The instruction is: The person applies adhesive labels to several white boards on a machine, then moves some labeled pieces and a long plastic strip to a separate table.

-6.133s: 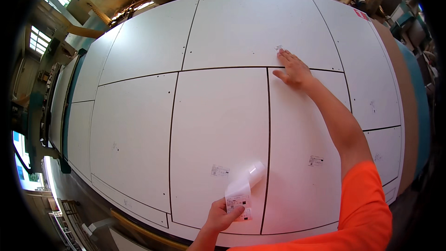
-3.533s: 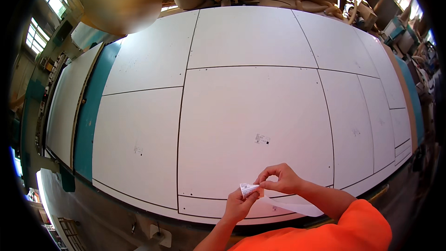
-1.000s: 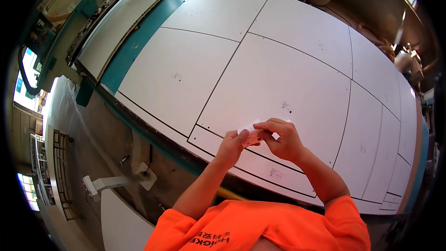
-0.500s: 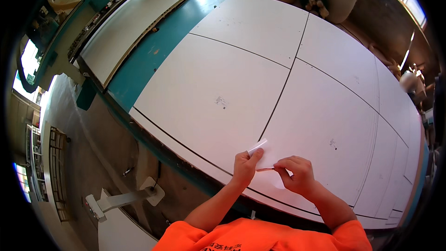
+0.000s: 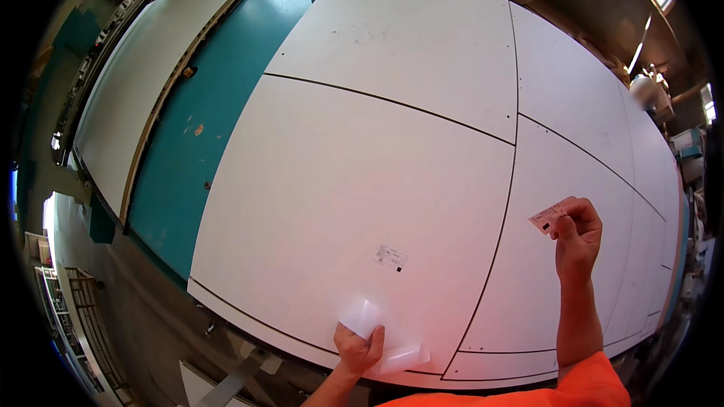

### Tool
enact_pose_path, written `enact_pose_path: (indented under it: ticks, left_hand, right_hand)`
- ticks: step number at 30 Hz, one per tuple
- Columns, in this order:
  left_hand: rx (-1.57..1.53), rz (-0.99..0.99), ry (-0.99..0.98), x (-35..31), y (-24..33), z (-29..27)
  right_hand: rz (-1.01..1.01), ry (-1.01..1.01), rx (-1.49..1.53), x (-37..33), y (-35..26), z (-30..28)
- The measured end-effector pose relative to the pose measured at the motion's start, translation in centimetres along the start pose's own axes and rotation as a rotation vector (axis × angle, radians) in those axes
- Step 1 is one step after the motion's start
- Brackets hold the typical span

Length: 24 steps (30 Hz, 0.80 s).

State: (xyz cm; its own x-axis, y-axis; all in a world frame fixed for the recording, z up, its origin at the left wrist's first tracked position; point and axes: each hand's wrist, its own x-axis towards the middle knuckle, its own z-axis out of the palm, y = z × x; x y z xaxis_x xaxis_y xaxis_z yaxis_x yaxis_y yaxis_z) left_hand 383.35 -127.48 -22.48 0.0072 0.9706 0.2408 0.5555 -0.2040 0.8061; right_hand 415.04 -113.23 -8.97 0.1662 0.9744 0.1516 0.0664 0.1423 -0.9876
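A small printed label (image 5: 548, 218) is pinched at its edge between the thumb and fingers of my right hand (image 5: 579, 237), raised over the right side of the white board. My left hand (image 5: 359, 348) grips a glossy, curled strip of white backing paper (image 5: 360, 318) near the board's front edge. One end of the strip stands up above my thumb, and a rolled part (image 5: 403, 358) hangs beside the hand. Flat on the cut white panel (image 5: 354, 188), beyond my left hand, lies another printed label (image 5: 391, 258).
Dark cut lines divide the large white board into several panels. To its left runs a teal machine bed (image 5: 197, 124), then another white board (image 5: 162, 60) with a brown edge. A metal rack (image 5: 83, 309) stands on the floor at the far left.
My hands were close together at the strip; now they are apart. The right has moved up and right with the label, the left down and left with the strip. The view has shifted.
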Motion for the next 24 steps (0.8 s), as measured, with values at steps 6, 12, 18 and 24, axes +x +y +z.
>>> enact_pose_path:
  ticks: [6,12,18,24]
  left_hand:
    - [-0.276,-0.362,0.079,0.8,1.9,-0.2]
    - [-0.294,-0.483,0.038,0.7,2.2,-0.3]
    - [-0.236,-0.376,-0.004,0.9,1.9,-0.4]
    - [-0.098,-0.107,0.004,0.3,-0.4,0.1]
  right_hand:
    - [0.070,0.060,0.023,8.7,6.5,2.6]
    - [0.260,-0.002,-0.140,20.3,13.0,7.8]
    - [0.089,-0.072,-1.132,25.7,15.8,12.2]
    - [-0.365,-0.526,-1.192,23.4,17.6,12.0]
